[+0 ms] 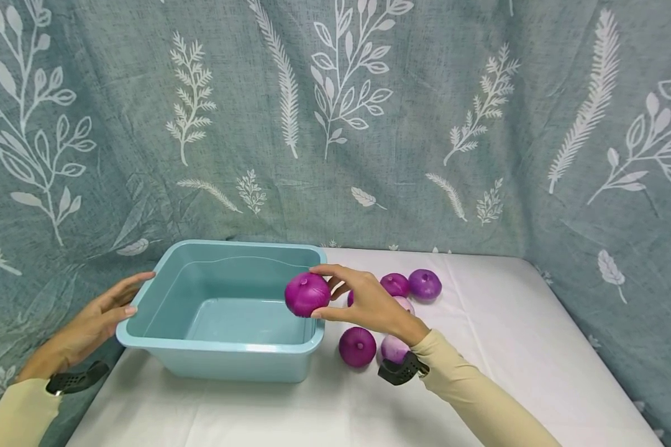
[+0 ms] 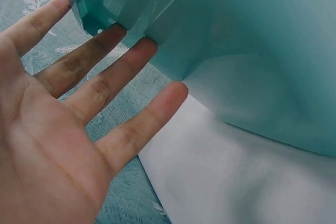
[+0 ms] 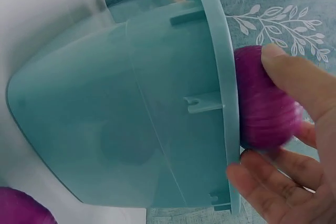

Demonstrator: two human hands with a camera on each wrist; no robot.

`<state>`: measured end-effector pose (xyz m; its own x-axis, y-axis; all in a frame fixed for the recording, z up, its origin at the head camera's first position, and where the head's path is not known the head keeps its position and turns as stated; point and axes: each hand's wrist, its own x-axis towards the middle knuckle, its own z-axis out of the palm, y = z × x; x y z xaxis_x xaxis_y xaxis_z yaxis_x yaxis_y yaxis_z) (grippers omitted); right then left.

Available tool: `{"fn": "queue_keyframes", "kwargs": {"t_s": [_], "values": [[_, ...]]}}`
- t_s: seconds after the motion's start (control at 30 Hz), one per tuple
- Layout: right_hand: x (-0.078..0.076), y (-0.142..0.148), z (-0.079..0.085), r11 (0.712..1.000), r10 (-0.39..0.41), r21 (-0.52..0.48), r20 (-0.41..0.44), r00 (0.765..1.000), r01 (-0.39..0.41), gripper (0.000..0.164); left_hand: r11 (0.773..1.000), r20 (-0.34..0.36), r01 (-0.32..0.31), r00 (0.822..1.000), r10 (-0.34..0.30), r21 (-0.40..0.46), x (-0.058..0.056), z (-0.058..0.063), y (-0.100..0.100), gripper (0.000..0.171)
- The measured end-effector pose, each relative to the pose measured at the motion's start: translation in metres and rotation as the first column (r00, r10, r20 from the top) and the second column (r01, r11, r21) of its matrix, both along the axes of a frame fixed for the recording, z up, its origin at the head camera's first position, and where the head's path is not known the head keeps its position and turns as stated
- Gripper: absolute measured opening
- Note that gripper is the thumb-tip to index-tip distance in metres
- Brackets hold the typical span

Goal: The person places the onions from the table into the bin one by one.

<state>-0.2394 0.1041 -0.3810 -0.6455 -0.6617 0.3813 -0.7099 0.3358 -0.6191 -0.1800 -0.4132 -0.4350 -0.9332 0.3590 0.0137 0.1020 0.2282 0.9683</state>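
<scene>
Holding a purple onion point(image 1: 307, 295) above the right end of a light-blue basin point(image 1: 218, 346), a person works at a white-topped desk point(image 1: 509, 335), hemmed in at the back and on both sides by a grey-green curtain point(image 1: 229, 124) printed with white leaves and sprigs. The right hand point(image 1: 371, 304) pinches the onion between thumb and fingers; the left hand point(image 1: 97, 316), its fingers spread and nearly straight, rests at the basin's left rim.

Seven onions can be counted: the one in hand and six on the desk to the right of the basin. Those six are a dark one in front point(image 1: 358, 349), a magenta one at the back point(image 1: 394, 284), a violet one beside it point(image 1: 425, 284), one mostly hidden behind the fingers point(image 1: 350, 300) and two paler ones point(image 1: 405, 303) point(image 1: 392, 347), both partly covered by the right arm. There is one basin, and a black strap point(image 1: 77, 377) point(image 1: 399, 369) circles each wrist.

The left wrist view alone shows the open palm, with fingertips against the basin's outer side. The right wrist view reveals small brackets point(image 3: 203, 102) beneath the rim, unseen from the head.
</scene>
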Motion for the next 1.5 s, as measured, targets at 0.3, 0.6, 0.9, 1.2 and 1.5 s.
{"fn": "queue_keyframes", "kwargs": {"t_s": [0.3, 0.6, 0.9, 1.2, 1.5], "values": [[-0.001, 0.013, -0.007, 1.0, -0.004, -0.008, -0.013, 1.0, 0.004, 0.059, 1.0, -0.002, -0.003, 1.0, 0.003, -0.001, -0.003, -0.001, -0.001, 0.064], [0.001, 0.052, -0.022, 0.997, -0.074, 0.015, -0.003, 0.997, 0.074, 0.054, 1.0, -0.012, -0.011, 1.0, 0.011, -0.014, -0.006, -0.001, -0.002, 0.064], [0.008, 0.098, -0.043, 0.991, -0.127, 0.041, 0.004, 0.992, 0.126, 0.053, 1.0, -0.02, 0.001, 1.0, -0.001, -0.015, -0.006, 0.0, -0.001, 0.064], [0.021, 0.136, -0.068, 0.973, -0.206, 0.111, 0.006, 0.978, 0.204, 0.059, 1.0, -0.032, -0.004, 0.999, 0.003, -0.023, -0.005, 0.001, -0.002, 0.064], [0.029, 0.157, -0.089, 0.941, -0.287, 0.177, -0.026, 0.958, 0.287, 0.066, 1.0, -0.033, 0.005, 0.999, -0.006, -0.024, -0.007, -0.001, -0.004, 0.064]]}}
